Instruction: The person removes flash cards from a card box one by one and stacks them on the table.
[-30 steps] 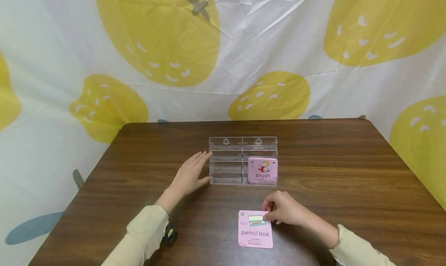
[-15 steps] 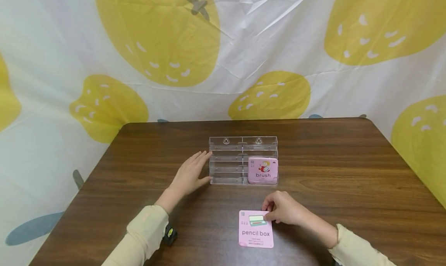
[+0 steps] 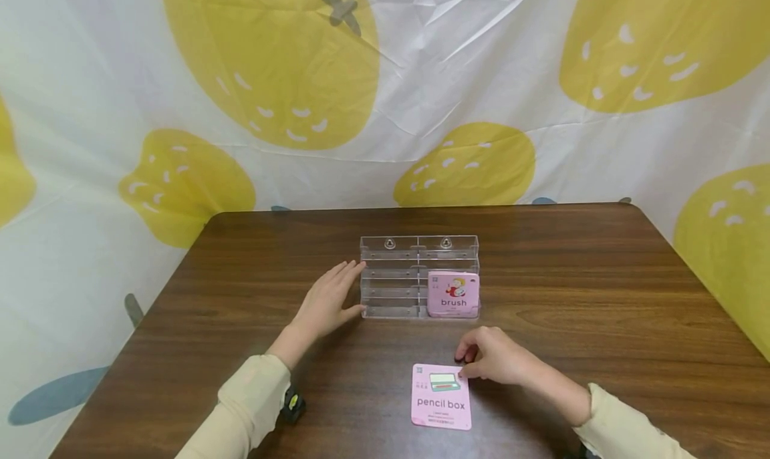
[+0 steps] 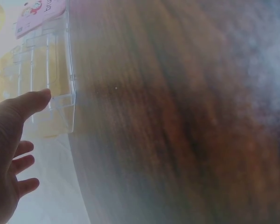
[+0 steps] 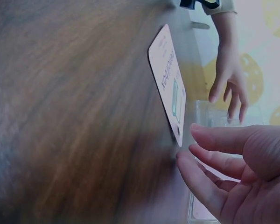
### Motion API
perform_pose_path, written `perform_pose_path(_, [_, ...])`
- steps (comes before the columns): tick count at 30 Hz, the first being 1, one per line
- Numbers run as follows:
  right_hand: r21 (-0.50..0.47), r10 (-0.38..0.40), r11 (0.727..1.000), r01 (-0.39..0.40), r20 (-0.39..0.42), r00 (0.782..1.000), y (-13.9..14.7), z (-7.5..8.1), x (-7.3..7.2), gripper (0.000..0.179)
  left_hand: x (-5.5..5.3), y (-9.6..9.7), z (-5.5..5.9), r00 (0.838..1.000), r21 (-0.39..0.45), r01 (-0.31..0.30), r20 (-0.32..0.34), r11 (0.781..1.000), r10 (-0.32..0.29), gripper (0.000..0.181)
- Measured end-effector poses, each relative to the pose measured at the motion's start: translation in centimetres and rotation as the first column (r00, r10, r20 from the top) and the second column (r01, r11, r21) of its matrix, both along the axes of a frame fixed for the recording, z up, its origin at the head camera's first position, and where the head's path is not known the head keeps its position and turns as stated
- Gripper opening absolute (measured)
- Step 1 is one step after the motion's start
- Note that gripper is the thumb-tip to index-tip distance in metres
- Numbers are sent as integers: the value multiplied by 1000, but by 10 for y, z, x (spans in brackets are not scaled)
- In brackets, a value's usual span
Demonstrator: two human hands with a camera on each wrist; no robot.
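Observation:
A pink card (image 3: 441,397) printed "pencil box" lies on the table near its front. At the card's upper right corner is my right hand (image 3: 498,357), its thumb and fingertips parted around a small gap. In the right wrist view, that hand (image 5: 228,163) shows nothing between thumb and forefinger, and the corner of the card (image 5: 170,88) sits just beyond them. My left hand (image 3: 325,302) rests with spread, fairly straight fingers against the left side of a clear plastic card rack (image 3: 390,292). Pink "brush" cards (image 3: 454,295) stand in the rack's front right pocket.
The rack has two columns of stepped pockets and stands mid-table. Below it stretches the brown wood-grain table (image 3: 571,278). A white curtain (image 3: 385,78) with yellow fruit prints hangs behind and beside the table. A dark strap (image 3: 293,405) is on the left wrist.
My right hand has let go of the pencil box card and drawn slightly right, uncovering a dark hole in its corner. The left hand and the rack have stayed put.

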State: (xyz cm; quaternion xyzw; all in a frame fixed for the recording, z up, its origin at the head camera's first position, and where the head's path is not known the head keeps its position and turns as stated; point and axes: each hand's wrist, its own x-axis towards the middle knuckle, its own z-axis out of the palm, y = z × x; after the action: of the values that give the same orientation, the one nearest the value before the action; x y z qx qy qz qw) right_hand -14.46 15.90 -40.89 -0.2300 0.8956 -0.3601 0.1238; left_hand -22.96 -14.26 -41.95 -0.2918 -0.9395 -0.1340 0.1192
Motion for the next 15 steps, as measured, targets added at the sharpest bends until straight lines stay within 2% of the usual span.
perform_pose_path(5, [27,32,999,-31,-59,998,3,2,-2,15,0,0,-1,1000,-2,-1,0,1000,1,76])
perform_pose_path(15, [34,33,999,-31,-56,998,7,7,-4,14,1,0,1,1000,2,1,5,1000,-1,76])
